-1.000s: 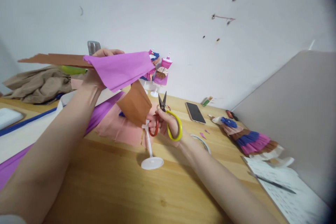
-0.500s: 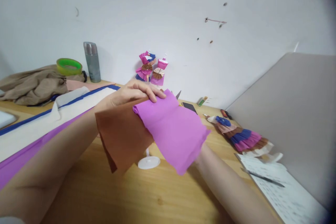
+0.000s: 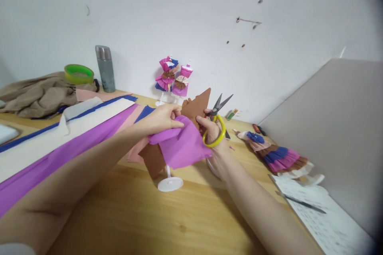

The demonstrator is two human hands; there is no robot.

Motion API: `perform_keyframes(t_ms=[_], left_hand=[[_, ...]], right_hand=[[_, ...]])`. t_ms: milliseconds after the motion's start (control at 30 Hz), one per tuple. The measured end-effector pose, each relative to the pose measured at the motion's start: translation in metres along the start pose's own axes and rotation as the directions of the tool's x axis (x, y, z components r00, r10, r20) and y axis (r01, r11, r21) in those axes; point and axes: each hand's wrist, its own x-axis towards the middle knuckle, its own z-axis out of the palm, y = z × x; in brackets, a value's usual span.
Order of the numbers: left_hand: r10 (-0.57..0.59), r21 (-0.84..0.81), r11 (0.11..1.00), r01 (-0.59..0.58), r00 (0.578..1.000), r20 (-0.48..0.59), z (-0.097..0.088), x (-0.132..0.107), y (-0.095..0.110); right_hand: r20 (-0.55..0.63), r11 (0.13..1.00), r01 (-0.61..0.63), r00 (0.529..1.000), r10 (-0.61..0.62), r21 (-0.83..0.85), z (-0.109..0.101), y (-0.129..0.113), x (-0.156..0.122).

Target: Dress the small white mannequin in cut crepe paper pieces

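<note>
My left hand (image 3: 166, 118) is closed, pinching the upper edge of a purple crepe paper piece (image 3: 182, 149). My right hand (image 3: 211, 128) grips a brown crepe paper piece (image 3: 198, 105) between thumb and fingers, its pointed corner upward. The same hand carries scissors (image 3: 220, 107) with yellow handles, blades apart and pointing up. Another brown part (image 3: 153, 160) hangs below the purple paper; whether it joins the upper brown part is hidden. Just beneath the papers stands a white round-based stand (image 3: 170, 184), its upper part covered.
Long crepe paper strips (image 3: 74, 139) lie at left, near a green tape roll (image 3: 79, 75) and a flask (image 3: 105, 69). Two small dressed mannequins (image 3: 175, 77) stand against the wall. A layered paper dress (image 3: 275, 155) and a notebook (image 3: 317, 203) with a pen occupy the right.
The papers have turned and bunched, with brown now pointing up. My right hand and the scissors have come into sight from behind them. My left hand has dropped slightly.
</note>
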Motion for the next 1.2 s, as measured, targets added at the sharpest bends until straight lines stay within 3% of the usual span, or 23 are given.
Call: perform_keyframes(t_ms=[100, 233, 333, 400, 467, 533, 600, 633, 667, 700, 833, 933, 1033, 1200], left_hand=[[-0.023, -0.086, 0.996, 0.022, 1.000, -0.013, -0.006, 0.004, -0.003], [-0.177, -0.151, 0.975, 0.163, 0.981, -0.085, -0.052, 0.008, -0.027], [-0.271, 0.072, 0.954, 0.291, 0.939, -0.213, -0.095, 0.005, -0.062], [-0.231, 0.258, 0.900, 0.352, 0.885, -0.404, -0.109, 0.003, -0.081], [-0.200, 0.241, 0.902, 0.359, 0.840, -0.504, -0.105, 0.004, -0.085], [-0.250, 0.051, 0.952, 0.301, 0.865, -0.436, -0.085, 0.007, -0.072], [-0.351, -0.289, 0.905, 0.311, 0.931, -0.098, -0.060, 0.009, -0.046], [-0.353, -0.400, 0.848, 0.349, 0.933, 0.065, -0.050, 0.009, -0.032], [-0.346, -0.429, 0.819, 0.382, 0.924, 0.163, -0.041, 0.008, -0.018], [-0.337, -0.427, 0.818, 0.385, 0.923, 0.186, -0.035, 0.006, -0.006], [-0.283, -0.444, 0.843, 0.304, 0.952, 0.113, -0.030, -0.006, 0.021], [-0.203, -0.549, 0.791, 0.270, 0.962, 0.181, -0.027, -0.009, 0.021], [-0.195, -0.567, 0.786, 0.246, 0.969, 0.150, -0.022, -0.006, 0.014], [-0.178, -0.652, 0.749, 0.121, 0.984, -0.022, -0.028, -0.002, 0.005]], right_hand=[[-0.150, 0.999, 0.048, 0.988, -0.046, 0.009, 0.006, -0.004, -0.005], [-0.111, 0.994, 0.091, 0.990, -0.083, 0.065, 0.004, -0.014, -0.007], [-0.060, 0.993, 0.083, 0.995, -0.078, 0.082, 0.002, -0.022, -0.008], [-0.022, 0.994, 0.076, 0.997, -0.074, 0.074, 0.002, -0.027, -0.010], [0.013, 0.996, 0.066, 0.998, -0.067, 0.063, 0.005, -0.030, -0.013], [0.046, 0.998, 0.046, 0.998, -0.048, 0.045, 0.008, -0.031, -0.017], [0.075, 1.000, 0.024, 0.997, -0.025, 0.014, 0.009, -0.030, -0.020], [0.083, 0.999, 0.032, 0.996, -0.031, -0.013, 0.009, -0.029, -0.021], [0.090, 0.997, 0.055, 0.995, -0.050, -0.055, 0.009, -0.028, -0.021], [0.098, 0.989, 0.096, 0.992, -0.086, -0.111, 0.008, -0.028, -0.021], [0.169, 0.895, 0.286, 0.956, -0.240, -0.342, 0.005, -0.029, -0.021], [0.264, 0.864, 0.317, 0.938, -0.225, -0.391, 0.007, -0.031, -0.024], [0.323, 0.862, 0.324, 0.925, -0.201, -0.391, 0.011, -0.030, -0.027], [0.214, 0.913, 0.271, 0.954, -0.212, -0.305, 0.009, -0.020, -0.019]])
